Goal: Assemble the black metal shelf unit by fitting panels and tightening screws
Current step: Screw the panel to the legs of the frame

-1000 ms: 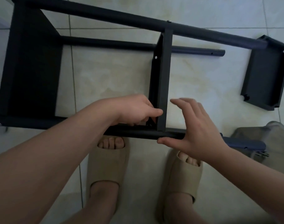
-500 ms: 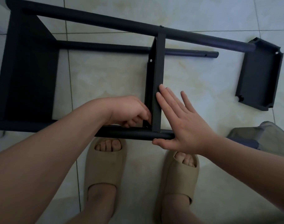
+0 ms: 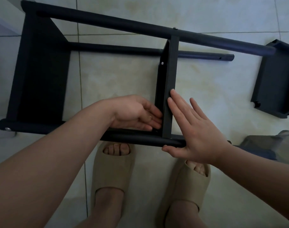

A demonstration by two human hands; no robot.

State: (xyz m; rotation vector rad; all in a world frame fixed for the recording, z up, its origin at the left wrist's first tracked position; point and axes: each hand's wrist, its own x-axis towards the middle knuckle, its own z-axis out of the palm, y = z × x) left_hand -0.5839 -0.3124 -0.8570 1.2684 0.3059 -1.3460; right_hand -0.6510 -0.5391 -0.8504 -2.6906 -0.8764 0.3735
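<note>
the black shelf unit lies on its side on the tiled floor, its long poles running left to right. at the left end of the near pole a silver screw head shows, and just above it the wide end panel stands on edge between the near pole and the far poles. the left hand reaches in from the lower left, over the near pole, into the inside corner where the middle panel meets that pole; its fingers lie loosely extended with their tips against the panel's left face, and whether they pinch anything small there i cannot tell – the corner is too dark. the middle panel stands on edge across the frame, with one screw in its left face and another on the far upper pole above it. under the near pole a left sandal and a right sandal rest on the tiles. the right hand is flat and spread, fingers straight against the panel's right side, thumb pressed on the near pole just right of the joint. farther right a loose panel lies flat, rim up, apart from the frame and just past the end of the far upper pole – below it some grey-green fabric sits at the right border of the view.
</note>
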